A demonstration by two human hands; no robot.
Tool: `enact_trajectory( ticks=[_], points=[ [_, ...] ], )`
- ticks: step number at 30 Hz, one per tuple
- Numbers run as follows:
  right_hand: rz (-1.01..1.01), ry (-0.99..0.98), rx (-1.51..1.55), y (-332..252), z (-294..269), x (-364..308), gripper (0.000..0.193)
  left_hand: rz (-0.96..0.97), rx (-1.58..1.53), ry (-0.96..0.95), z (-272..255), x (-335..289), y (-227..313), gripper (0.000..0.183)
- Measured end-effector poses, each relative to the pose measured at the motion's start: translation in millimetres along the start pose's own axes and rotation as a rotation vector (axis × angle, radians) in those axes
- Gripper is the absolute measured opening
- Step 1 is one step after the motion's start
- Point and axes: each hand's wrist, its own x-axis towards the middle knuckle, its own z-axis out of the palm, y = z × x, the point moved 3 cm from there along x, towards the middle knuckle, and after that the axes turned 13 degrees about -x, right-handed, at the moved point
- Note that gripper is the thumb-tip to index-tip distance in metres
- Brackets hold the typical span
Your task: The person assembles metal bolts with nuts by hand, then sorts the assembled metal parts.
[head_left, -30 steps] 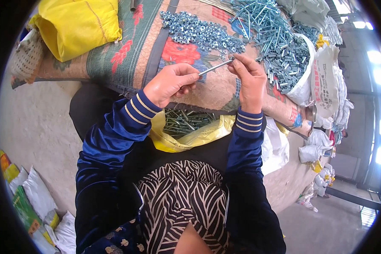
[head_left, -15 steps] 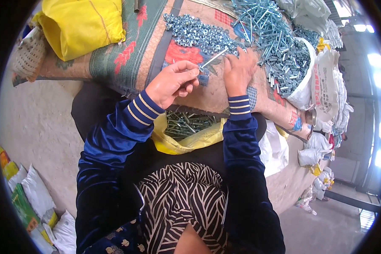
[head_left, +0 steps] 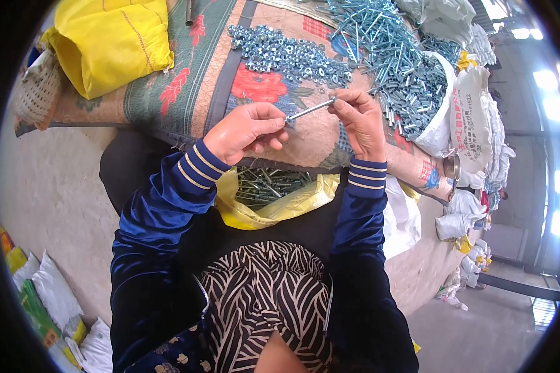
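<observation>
My left hand [head_left: 246,132] pinches one end of a long, thin silver bolt [head_left: 311,110] between thumb and fingers. The bolt slants up to the right, above the patterned cloth. At its far end, my right hand [head_left: 362,121] is closed, thumb against fingertips, on a small metal piece that looks like a nut [head_left: 333,98], mostly covered by the fingers. Just beyond my hands a pile of shiny nuts [head_left: 286,55] lies on the cloth. Below them, in my lap, an open yellow bag [head_left: 255,216] holds several bolts [head_left: 267,186].
Loose long bolts [head_left: 379,37] are heaped at the far right. Beside them a white sack [head_left: 443,105] holds short metal sleeves [head_left: 410,93]. A yellow bag [head_left: 112,43] lies at far left, and a small metal cup [head_left: 452,166] stands at the right edge of the patterned cloth [head_left: 193,68].
My right hand has lifted from the edge of the nut pile and come to the bolt's far end. The left hand has stayed on the bolt, which now lies flatter.
</observation>
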Motion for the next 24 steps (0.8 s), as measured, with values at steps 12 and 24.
enact_trajectory(
  ticks=[12, 24],
  points=[
    [0.115, 0.06, 0.052, -2, 28, -11, 0.021, 0.152, 0.083, -0.027, 8, -1, 5, 0.021],
    [0.22, 0.063, -0.041, 17, 49, -17, 0.021, 0.307, 0.115, 0.018, 7, -1, 5, 0.023]
  ],
)
